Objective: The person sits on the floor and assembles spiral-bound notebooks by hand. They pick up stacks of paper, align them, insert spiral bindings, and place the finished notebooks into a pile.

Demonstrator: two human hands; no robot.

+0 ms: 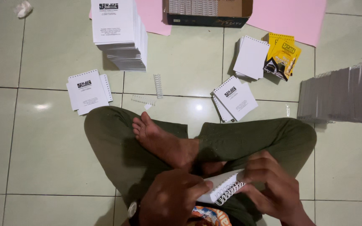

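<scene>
From the head camera, looking down, a person sits cross-legged on a pale green tiled floor (pixel 42 159) in dark green trousers, one bare foot (pixel 160 140) resting across the lap. Low in the picture, just in front of the body, both hands meet on a small white booklet (pixel 219 183) with a white wire spiral binding (pixel 230 192) along its near edge. The left hand (pixel 170 201), a watch (pixel 133 209) on its wrist, grips the booklet's left end with the fingers curled and pressed together over it. The right hand (pixel 269 184) closes over the right end, fingers bent and close to one another, their tips pinching at the booklet beside the binding. The booklet sits tilted between the two hands, above the lap. Further out on the floor, well apart from the hands, lie small piles of punched white sheets (pixel 88 91) to the left and more (pixel 235 98) right of centre, with a loose white binding coil (pixel 158 86) between them. A tall stack of white sheets (pixel 118 33) stands at the top, near a cardboard box (pixel 208 12) and pink paper (pixel 290 19). Yellow printed covers (pixel 283 56) lie beside another white pile (pixel 251 56), and a long row of grey sheets (pixel 342 94) stretches along the right edge.
</scene>
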